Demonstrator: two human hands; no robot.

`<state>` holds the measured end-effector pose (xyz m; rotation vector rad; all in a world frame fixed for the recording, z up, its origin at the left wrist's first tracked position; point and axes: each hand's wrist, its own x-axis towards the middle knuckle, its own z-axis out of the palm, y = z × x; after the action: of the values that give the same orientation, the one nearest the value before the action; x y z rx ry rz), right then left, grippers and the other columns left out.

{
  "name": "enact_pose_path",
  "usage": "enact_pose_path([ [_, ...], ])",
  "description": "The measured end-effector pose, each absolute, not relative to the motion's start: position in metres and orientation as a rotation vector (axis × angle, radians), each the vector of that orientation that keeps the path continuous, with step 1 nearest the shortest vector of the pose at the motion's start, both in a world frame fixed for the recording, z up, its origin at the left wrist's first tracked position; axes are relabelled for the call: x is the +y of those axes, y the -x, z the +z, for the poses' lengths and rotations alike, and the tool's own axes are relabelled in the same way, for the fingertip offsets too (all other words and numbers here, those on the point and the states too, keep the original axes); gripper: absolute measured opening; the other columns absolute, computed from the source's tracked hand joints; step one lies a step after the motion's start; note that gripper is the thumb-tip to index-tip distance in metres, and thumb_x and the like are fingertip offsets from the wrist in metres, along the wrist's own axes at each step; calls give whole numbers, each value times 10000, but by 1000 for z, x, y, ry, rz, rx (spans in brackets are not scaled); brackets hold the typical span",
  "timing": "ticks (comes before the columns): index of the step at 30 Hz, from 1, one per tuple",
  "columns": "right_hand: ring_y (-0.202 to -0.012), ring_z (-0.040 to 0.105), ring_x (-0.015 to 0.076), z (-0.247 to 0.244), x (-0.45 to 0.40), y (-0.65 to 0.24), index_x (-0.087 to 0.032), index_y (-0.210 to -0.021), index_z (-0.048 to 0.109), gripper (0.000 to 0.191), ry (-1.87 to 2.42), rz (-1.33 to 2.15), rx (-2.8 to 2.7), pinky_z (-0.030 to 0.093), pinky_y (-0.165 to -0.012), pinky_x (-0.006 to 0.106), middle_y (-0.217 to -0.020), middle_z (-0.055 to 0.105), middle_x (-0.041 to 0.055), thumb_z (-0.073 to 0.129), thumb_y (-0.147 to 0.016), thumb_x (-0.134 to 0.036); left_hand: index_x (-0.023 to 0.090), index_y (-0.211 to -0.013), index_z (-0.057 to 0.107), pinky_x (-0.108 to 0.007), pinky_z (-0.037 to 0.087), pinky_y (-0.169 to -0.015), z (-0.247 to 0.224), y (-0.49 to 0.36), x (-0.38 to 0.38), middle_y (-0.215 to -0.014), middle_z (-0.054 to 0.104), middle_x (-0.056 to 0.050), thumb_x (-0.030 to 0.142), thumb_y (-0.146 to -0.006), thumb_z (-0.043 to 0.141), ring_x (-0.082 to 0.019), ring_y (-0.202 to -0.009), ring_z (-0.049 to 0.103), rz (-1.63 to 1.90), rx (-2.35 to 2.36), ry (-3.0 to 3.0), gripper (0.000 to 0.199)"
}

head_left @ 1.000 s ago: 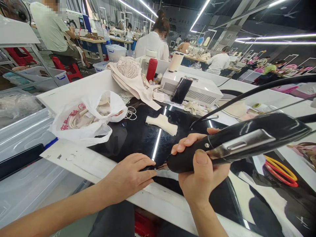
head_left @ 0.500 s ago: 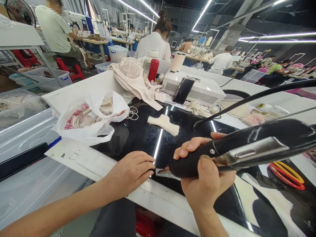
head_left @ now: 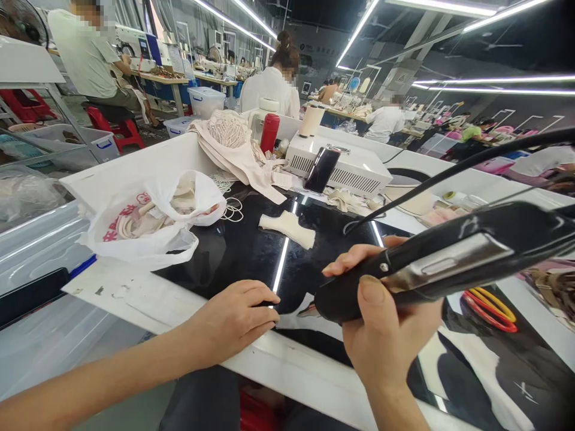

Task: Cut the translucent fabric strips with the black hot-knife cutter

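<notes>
My right hand (head_left: 389, 323) is wrapped round a black handheld tool (head_left: 431, 263) with a metal lever on its side. The tool's tip points left over a white fabric piece (head_left: 314, 321) near the front edge of the black glossy surface (head_left: 215, 254). My left hand (head_left: 245, 317) is at the left end of this piece, its bent fingers pressed together on it; the thumb is hidden. Farther back on the black surface lies a small cream fabric piece (head_left: 290, 227). Larger white fabric (head_left: 494, 365) lies to the right of my right wrist.
A white plastic bag (head_left: 139, 230) with fabric stands at the left. Behind are beige garments (head_left: 233, 143), a red bottle (head_left: 270, 133), a phone (head_left: 322, 169) and a white vented box (head_left: 354, 170). A black cable crosses the right side. Yellow and red rings (head_left: 492, 308) lie right. People sit beyond.
The view has turned slightly right. The tool has moved away from my left hand, and more of the white fabric piece shows between them.
</notes>
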<state>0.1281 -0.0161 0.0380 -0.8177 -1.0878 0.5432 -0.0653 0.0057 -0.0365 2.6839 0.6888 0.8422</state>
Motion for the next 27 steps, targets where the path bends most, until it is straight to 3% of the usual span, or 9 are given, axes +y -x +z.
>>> enact_pose_path([
  [6, -642, 643, 148, 50, -13, -149, -224, -1112, 594, 362, 865, 395, -1016, 566, -632, 337, -843, 667, -20, 798, -813, -250, 178, -1164, 665, -367, 518, -1044, -24, 45, 46, -1166, 732, -68, 164, -1016, 572, -210, -1146, 647, 656, 329, -2693, 175],
  [10, -643, 628, 139, 40, -11, -151, -240, -1140, 578, 384, 848, 429, -963, 552, -598, 317, -845, 657, -27, 796, -824, -258, 190, -1272, 604, -353, 475, -1103, -15, 28, 67, -1250, 711, -60, 182, -901, 760, -221, -1242, 605, 472, 201, -2594, 402],
  [13, -660, 626, 136, 34, -10, -148, -250, -1157, 561, 400, 835, 451, -952, 555, -614, 323, -852, 647, -30, 790, -831, -276, 194, -1331, 589, -354, 456, -1125, -15, 24, 72, -1312, 679, -96, 249, -875, 799, -238, -1300, 580, 400, 184, -2563, 504],
  [17, -658, 621, 134, 30, -7, -145, -253, -1165, 548, 408, 824, 469, -936, 547, -611, 323, -852, 637, -30, 778, -831, -291, 218, -1355, 576, -401, 427, -1151, -20, 28, 75, -1350, 656, -103, 290, -851, 825, -262, -1338, 565, 354, 224, -2512, 567],
  [27, -648, 624, 131, 20, 1, -140, -275, -1177, 540, 387, 778, 503, -958, 533, -619, 318, -869, 639, -31, 747, -851, -255, 246, -1408, 518, -587, 192, -1264, -19, 34, 79, -1384, 642, -100, 417, -869, 785, -319, -1401, 522, 223, 279, -2403, 625],
])
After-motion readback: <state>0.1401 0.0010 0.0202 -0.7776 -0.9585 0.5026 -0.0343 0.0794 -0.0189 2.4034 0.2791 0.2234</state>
